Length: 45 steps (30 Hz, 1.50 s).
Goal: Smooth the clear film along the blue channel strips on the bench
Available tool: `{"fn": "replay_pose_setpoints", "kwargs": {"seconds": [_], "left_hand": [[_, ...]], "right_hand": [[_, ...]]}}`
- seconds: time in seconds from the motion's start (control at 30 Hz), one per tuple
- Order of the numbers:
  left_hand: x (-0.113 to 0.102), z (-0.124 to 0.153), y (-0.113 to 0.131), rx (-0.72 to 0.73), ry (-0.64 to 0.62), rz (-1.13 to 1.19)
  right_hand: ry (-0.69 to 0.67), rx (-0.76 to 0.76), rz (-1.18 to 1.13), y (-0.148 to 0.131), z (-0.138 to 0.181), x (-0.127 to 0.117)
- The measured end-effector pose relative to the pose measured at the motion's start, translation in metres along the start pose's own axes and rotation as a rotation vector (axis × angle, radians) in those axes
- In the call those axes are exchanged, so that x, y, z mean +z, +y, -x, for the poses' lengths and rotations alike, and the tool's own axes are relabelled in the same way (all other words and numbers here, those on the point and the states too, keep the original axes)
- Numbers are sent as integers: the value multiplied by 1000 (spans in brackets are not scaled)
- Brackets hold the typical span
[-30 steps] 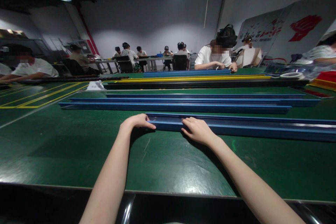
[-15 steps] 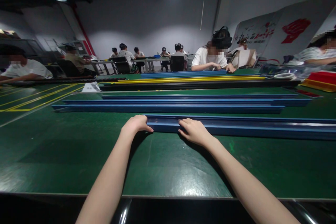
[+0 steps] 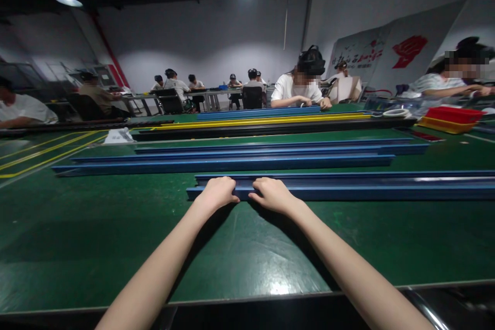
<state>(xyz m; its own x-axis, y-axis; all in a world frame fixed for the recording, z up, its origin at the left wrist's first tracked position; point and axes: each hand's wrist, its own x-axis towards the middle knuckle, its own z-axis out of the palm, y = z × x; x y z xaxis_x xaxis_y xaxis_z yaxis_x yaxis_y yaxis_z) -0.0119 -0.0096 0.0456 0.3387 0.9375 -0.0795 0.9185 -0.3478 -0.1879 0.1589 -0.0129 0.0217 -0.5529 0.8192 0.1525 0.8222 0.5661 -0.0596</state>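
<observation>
A long blue channel rail (image 3: 348, 188) lies across the green table (image 3: 96, 237), running from the middle off the right edge. My left hand (image 3: 218, 192) is curled over the rail's near edge close to its left end. My right hand (image 3: 270, 194) grips the same near edge just to the right, fingers bent over the top. The two hands sit almost side by side.
Behind this rail lie more blue rails (image 3: 232, 157), then a yellow rail (image 3: 270, 120) and a black one (image 3: 270, 128). A red tray (image 3: 448, 115) and a tape roll (image 3: 394, 112) are at the far right. Other people sit at the table's far side and at tables beyond.
The rail has slid left, its end now past my left hand. My left hand moved from the rail's end onto its near edge, closer to my right hand.
</observation>
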Motion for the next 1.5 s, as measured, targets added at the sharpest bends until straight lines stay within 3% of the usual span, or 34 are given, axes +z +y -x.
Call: {"fn": "replay_pose_setpoints", "kwargs": {"seconds": [0.23,0.53,0.77,0.93,1.23,1.5], "left_hand": [[-2,-15,29,160,58,17],[-17,-32,74,276,60,20],[-21,-50,112,373,116,90],[-21,-57,132,450,185,153],[-18,-57,131,491,212,127],[-17,-46,94,398,163,82]], "right_hand": [[-54,12,2,24,14,-9],[-107,133,13,68,50,-23],[-93,279,1,107,88,-33],[-36,322,63,119,107,-32],[-1,277,105,117,106,-29],[8,243,100,88,74,-22]]}}
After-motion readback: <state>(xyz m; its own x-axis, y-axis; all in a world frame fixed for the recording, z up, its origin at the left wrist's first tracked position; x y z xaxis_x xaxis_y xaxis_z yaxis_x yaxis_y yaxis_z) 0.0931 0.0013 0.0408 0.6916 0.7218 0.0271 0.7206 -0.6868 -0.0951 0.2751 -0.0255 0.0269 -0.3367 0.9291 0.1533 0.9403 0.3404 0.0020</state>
